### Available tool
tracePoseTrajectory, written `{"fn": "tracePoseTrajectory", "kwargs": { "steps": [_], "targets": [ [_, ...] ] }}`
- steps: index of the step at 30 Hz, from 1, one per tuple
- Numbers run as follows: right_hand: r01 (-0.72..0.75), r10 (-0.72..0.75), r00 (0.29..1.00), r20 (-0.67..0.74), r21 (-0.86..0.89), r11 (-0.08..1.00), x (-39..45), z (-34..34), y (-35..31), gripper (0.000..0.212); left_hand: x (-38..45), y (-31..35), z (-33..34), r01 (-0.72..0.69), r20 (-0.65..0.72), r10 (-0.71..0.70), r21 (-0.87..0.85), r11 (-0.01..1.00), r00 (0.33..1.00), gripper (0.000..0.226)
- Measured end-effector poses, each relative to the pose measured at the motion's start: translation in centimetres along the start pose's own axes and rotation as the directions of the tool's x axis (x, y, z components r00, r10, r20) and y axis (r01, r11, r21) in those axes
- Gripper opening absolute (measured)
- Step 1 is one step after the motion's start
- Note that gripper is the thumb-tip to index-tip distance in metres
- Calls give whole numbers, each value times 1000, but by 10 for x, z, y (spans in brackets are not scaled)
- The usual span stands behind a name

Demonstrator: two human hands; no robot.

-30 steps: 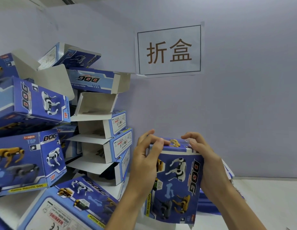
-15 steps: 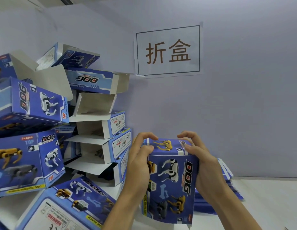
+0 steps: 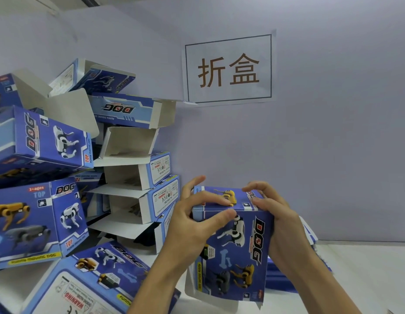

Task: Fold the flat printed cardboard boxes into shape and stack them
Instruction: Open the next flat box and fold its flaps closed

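**boxnoob:** Closing the top flap right now and it's fighting me, any tips? The pile of folded boxes (image 3: 68,168) is leaning up to the left of my left hand, and the flat stack (image 3: 310,236) is sitting just behind my right hand. The box I'm folding (image 3: 240,248) is standing upright between both hands, out in front of me over the white table (image 3: 367,275).

**foldguy:** Looks like you're doing fine tbh. Your left hand (image 3: 192,225) is gripping the top left corner, fingers curled over the top flap (image 3: 222,198) and thumb pressing on the front panel just below the fold. Your right hand (image 3: 276,218) is wrapping the right edge with its fingertips hooking over the top. So both hands are holding the box, nothing's hanging loose.

**boxnoob:** So what am I doing wrong?

**foldguy:** Probably nothing. I'm guessing the tuck tab is catching on the front wall. I'd be keeping the thumb where it is so the front panel isn't bowing, then pushing the flap down evenly with both sets of fingertips. Squeezing the sides too hard is what skews the box.

**boxnoob:** And the bottom?

**foldguy:** Bottom flaps under your hands are looking open to me, can't tell for sure. Worth checking before it's going on the pile, since that pile is already looking tippy.
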State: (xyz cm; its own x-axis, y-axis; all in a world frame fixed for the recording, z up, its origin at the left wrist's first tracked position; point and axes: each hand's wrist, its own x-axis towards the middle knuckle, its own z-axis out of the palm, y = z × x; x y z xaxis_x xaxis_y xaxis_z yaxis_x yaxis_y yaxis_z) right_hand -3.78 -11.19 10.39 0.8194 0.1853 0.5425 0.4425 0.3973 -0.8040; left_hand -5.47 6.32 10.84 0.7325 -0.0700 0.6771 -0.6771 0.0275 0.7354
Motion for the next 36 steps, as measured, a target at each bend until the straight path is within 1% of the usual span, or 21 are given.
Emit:
{"fn": "tracePoseTrajectory", "kwargs": {
  "steps": [2, 4, 5, 9, 12, 15, 16, 18, 20, 22, 24, 26, 28, 29, 30, 31, 32, 33, 34, 35, 36],
  "targets": [
    [38, -36, 999, 27, -60, 997, -2, 0, 0, 22, 1, -1, 0, -52, -34, 53, 24, 998, 998, 15],
    [81, -80, 997, 11, -158, 984, -2, 0, 0, 31, 3, -2, -2, -63, -51, 66, 62, 996, 996, 17],
    [93, -94, 996, 3, -205, 974, -2, -1, 1, 33, 3, -3, -2, -60, -55, 65, 81, 995, 996, 20],
    [128, -138, 990, -7, -327, 936, -1, -3, 4, 30, 4, -7, -4, -42, -55, 50, 126, 991, 997, 24],
    [120, -134, 991, -21, -329, 937, -1, -2, 4, 27, 4, -7, -5, -59, -52, 68, 162, 985, 996, 21],
    [92, -113, 993, -46, -321, 943, -1, 0, 4, 15, 4, -7, -6, -40, -19, 44, 168, 985, 999, 22],
    [100, -126, 990, -55, -345, 933, -2, 2, 3, 18, 4, -6, -7, -49, -3, 50, 176, 983, 999, 25],
    [131, -166, 984, -58, -389, 912, -3, 7, 0, 31, 5, -4, -9, -91, 10, 91, 199, 976, 996, 33],
    [156, -205, 976, -75, -421, 894, -3, 12, -2, 39, 7, -5, -14, -94, -16, 97, 161, 983, 995, 39],
    [174, -258, 956, -142, -435, 884, -3, 14, -5, 41, 10, -7, -20, -56, -102, 69, 122, 991, 992, 41],
    [182, -320, 917, -237, -464, 867, -1, 13, -8, 34, 14, -11, -26, -46, -238, 62, 73, 996, 969, 40],
    [198, -433, 843, -320, -564, 802, 2, 11, -7, 24, 17, -15, -31, -14, -375, 28, 39, 999, 927, 44],
    [214, -548, 759, -352, -660, 720, 4, 10, -5, 14, 20, -20, -33, 28, -480, -4, 43, 999, 877, 52],
    [221, -577, 738, -349, -684, 695, 4, 10, -5, 13, 20, -21, -34, 33, -525, -17, 22, 999, 851, 54],
    [217, -572, 745, -342, -687, 693, 4, 10, -5, 15, 20, -22, -33, 22, -568, -26, -13, 1000, 823, 55],
    [185, -519, 786, -336, -672, 717, 4, 10, -6, 22, 20, -21, -33, 5, -613, -36, -52, 999, 789, 56],
    [109, -409, 852, -327, -653, 749, 4, 10, -7, 29, 20, -21, -32, -13, -656, -52, -94, 995, 753, 56],
    [-10, -244, 919, -310, -637, 771, 3, 11, -9, 37, 20, -20, -31, -28, -692, -79, -142, 989, 717, 54],
    [-158, -34, 957, -287, -619, 769, 2, 13, -10, 45, 21, -19, -30, -40, -716, -111, -191, 981, 689, 51],
    [-313, 188, 946, -263, -598, 738, 2, 16, -11, 53, 21, -18, -28, -48, -730, -142, -232, 972, 669, 48],
    [-440, 372, 897, -239, -568, 696, 1, 18, -11, 60, 21, -18, -26, -55, -734, -161, -261, 964, 660, 45]
  ]
}}
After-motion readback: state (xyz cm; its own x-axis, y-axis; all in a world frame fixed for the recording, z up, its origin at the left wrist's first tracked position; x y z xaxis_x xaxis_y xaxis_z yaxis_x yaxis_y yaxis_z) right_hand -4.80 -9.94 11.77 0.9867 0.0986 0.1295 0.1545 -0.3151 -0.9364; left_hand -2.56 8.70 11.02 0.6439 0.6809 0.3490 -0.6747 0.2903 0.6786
